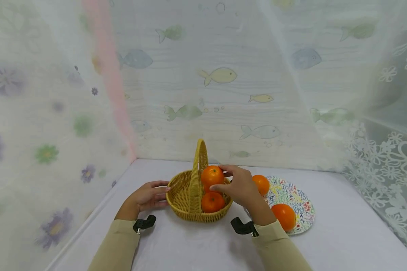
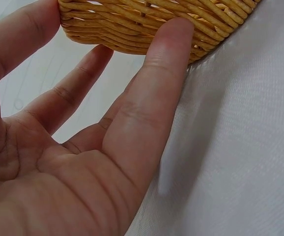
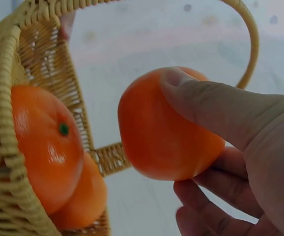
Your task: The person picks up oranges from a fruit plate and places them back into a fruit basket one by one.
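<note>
My right hand [image 1: 239,186] grips an orange [image 3: 166,125] between thumb and fingers, over the right half of a yellow wicker basket [image 1: 181,195]. Two more oranges lie in that half, one of them the front orange [image 1: 213,202]; the other is mostly hidden in the head view behind the held fruit and the hand. At the basket's left end is my left hand [image 1: 150,196]. Its extended fingers [image 2: 154,73] touch the woven outer wall, with a fingertip right at the rim. The basket stands upright, its arched handle [image 1: 198,162] rising across the middle.
Right of the basket, a round plate [image 1: 303,205] with a multicoloured pattern bears two oranges, one at the back [image 1: 261,184] and one in front [image 1: 283,217]. White cloth [image 1: 190,248] covers the table. Sheer printed curtains [image 1: 220,124] hang behind and along both sides.
</note>
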`<action>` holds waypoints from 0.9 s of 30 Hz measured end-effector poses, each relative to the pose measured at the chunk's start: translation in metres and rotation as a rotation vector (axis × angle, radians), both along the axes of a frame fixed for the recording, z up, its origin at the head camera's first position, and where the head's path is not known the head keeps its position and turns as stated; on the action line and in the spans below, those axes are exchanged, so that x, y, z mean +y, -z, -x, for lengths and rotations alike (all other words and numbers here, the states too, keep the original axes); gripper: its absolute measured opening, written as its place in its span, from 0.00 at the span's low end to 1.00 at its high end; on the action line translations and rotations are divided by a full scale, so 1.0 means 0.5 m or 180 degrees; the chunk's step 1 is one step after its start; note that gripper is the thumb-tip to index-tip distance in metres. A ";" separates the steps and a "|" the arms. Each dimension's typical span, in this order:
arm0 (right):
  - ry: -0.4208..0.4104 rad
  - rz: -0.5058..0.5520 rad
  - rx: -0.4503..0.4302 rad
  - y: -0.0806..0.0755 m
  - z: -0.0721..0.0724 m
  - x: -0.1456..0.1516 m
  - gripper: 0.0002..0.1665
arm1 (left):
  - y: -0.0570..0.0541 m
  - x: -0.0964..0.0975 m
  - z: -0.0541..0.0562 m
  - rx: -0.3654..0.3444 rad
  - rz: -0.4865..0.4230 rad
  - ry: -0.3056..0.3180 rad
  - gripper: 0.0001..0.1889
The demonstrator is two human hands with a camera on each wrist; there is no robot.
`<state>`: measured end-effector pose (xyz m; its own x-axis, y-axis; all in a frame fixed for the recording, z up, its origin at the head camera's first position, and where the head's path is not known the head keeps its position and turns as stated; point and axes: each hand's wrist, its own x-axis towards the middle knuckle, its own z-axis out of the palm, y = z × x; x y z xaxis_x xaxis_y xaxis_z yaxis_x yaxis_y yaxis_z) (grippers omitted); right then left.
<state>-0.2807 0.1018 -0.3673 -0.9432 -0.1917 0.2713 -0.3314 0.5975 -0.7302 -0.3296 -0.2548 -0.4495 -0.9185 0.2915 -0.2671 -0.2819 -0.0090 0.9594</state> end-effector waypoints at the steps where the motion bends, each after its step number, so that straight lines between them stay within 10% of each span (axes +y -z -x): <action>1: -0.0006 0.0012 -0.0022 0.001 -0.003 -0.005 0.44 | 0.001 0.000 -0.001 -0.0003 0.0012 0.0001 0.32; 27: -0.0415 0.0029 -0.0225 0.041 -0.002 -0.061 0.42 | 0.003 -0.004 0.004 0.0001 0.0060 0.0044 0.33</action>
<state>-0.2797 0.0714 -0.3876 -0.9274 -0.3115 0.2072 -0.3532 0.5460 -0.7597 -0.3314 -0.2568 -0.4510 -0.9145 0.2991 -0.2724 -0.2815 0.0131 0.9595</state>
